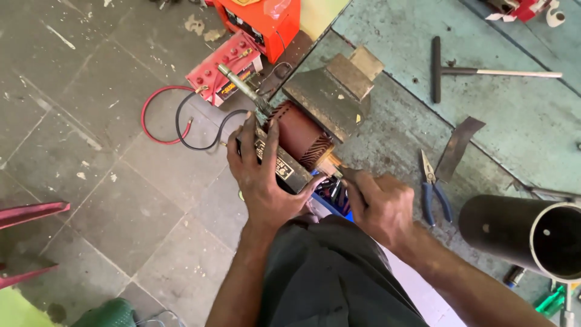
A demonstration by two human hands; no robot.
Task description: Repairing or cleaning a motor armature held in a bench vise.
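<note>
The person's left hand [261, 172] lies over a black box-shaped part [279, 165] at the near end of a reddish motor core [299, 133], fingers spread and wrapped down over the top, thumb hooked round the near edge. The core rests at the edge of a worn green workbench [393, 36], its shaft [242, 85] sticking out over the tiled floor [109, 181], and a dark metal block [330, 91] sits against its far side.

The right hand [382, 206] is curled into a loose fist just beside the core's near end, fingers closed together around something thin (too hidden to tell what).

Near the right hand, blue-handled pliers [433, 191] lie on the bench, with a dark metal strip [457, 145] just beyond them. A T-handled wrench [472, 69] lies farther back. A wide black pipe [526, 233] lies at the right edge.

On the floor stand a red battery [221, 69] and an orange box [260, 21], with a red cable [151, 109] and a black cable [200, 130] looping from the battery.
</note>
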